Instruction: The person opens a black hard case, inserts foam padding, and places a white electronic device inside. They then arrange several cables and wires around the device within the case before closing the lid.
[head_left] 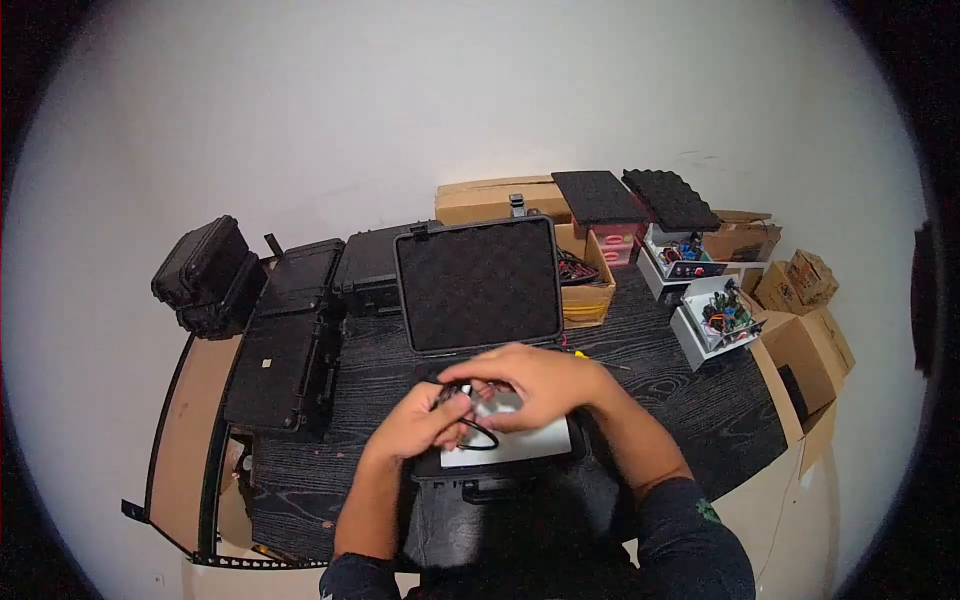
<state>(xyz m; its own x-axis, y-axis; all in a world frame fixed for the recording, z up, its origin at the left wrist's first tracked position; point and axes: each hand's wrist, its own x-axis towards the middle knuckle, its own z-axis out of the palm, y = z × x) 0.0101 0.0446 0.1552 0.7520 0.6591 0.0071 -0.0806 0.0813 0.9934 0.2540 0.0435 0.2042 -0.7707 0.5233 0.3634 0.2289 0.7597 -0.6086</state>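
Fingers first: the left hand (412, 428) is curled narrow, pinching a black cable (481, 441) whose loop hangs just below the knuckles. The right hand (541, 384) folds over from the other side, its fingers bent down onto a small grey piece (498, 403). Both hands meet directly over the open case (480, 285), above the white sheet (525, 443) lying in its bottom half.

By my read, the way to handle this well is to keep the loop loose rather than kinked. The grey piece should be held steady while the other hand guides the cable, and everything should stay low over the case.

Now the count, working outward. One cable, one grey piece, one open case with its foam-lined lid upright. Left of the case are at least four closed black cases (300, 278). Behind it and to the right are two dark foam pads (600, 196), two white drawer units (720, 318) full of small parts, and several cardboard boxes (805, 350).
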